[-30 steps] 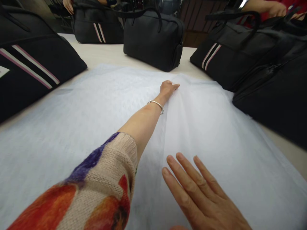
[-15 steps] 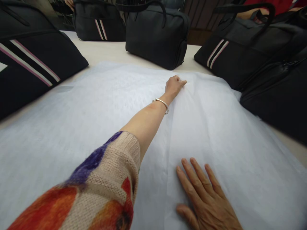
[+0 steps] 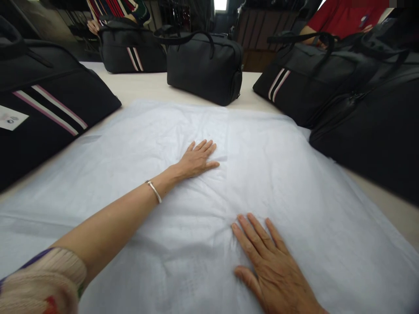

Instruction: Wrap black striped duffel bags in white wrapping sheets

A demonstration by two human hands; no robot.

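A white sheet point(image 3: 278, 174) lies spread flat on the desk point(image 3: 147, 85), covering most of it in front of the person. A faint lengthwise crease runs away from the person through the middle of the sheet, and small wrinkles gather near its centre.

Both hands rest on the sheet, palms down, fingers extended and gripping nothing. The left hand point(image 3: 196, 160) lies flat near the centre of the sheet, just left of the crease, fingers pointing toward the far edge; a bracelet point(image 3: 153, 191) sits on its wrist. The right hand point(image 3: 271, 270) lies flat on the near part of the sheet, right of the crease, fingers also pointing away. The left hand is the nearer one to the far edge of the sheet; the right hand is nearer to the near edge.

Black bags ring the sheet: one at its left point(image 3: 42, 109), one beyond its far edge point(image 3: 203, 65), one farther back point(image 3: 131, 50), and two at its right point(image 3: 307, 78) point(image 3: 376, 135).
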